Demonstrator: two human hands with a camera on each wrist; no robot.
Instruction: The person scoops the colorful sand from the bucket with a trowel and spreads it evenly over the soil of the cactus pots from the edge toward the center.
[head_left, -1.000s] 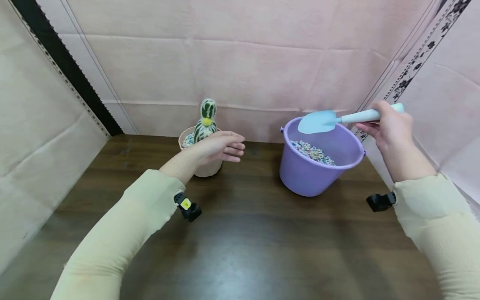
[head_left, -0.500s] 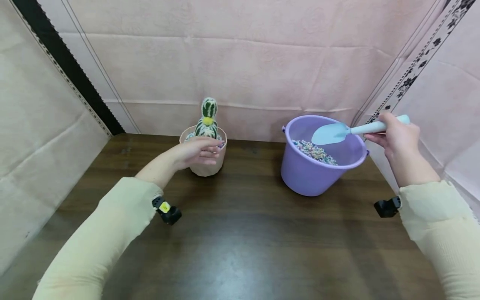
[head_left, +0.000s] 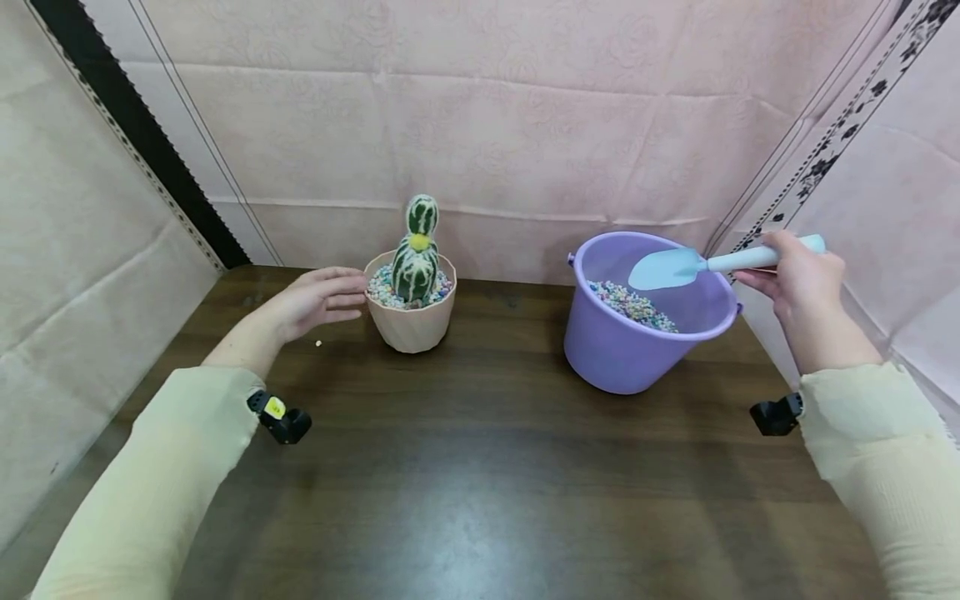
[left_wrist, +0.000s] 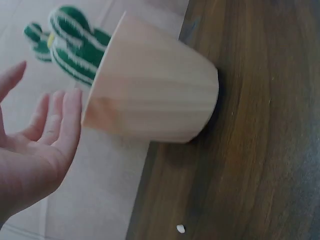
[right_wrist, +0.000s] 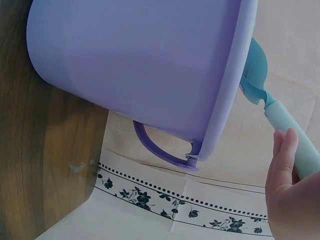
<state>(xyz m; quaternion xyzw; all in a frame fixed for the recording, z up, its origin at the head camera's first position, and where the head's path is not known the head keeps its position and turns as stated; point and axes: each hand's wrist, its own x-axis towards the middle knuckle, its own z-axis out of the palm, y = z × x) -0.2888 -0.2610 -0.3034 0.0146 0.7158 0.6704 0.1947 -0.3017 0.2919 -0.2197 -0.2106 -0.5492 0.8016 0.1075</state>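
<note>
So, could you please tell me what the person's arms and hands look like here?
Both arms wear long, pale yellow, close-fitting sleeves. The left hand and right hand are bare. A small black camera unit is strapped under each wrist; the left one carries a yellow sticker.

Lilac bucket (head_left: 637, 350) w/ multicolour pebbles (head_left: 630, 304); pale-blue trowel (head_left: 667, 267); peach pot (head_left: 412, 325); green/white striped cactus (head_left: 416, 262); dark-brown counter (head_left: 480, 467).

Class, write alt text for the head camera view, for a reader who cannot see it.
A right hand holds a pale blue trowel over a purple bucket of coloured pebbles, on a dark wooden table. The open left hand sits beside a peach pot holding a toy cactus.
</note>
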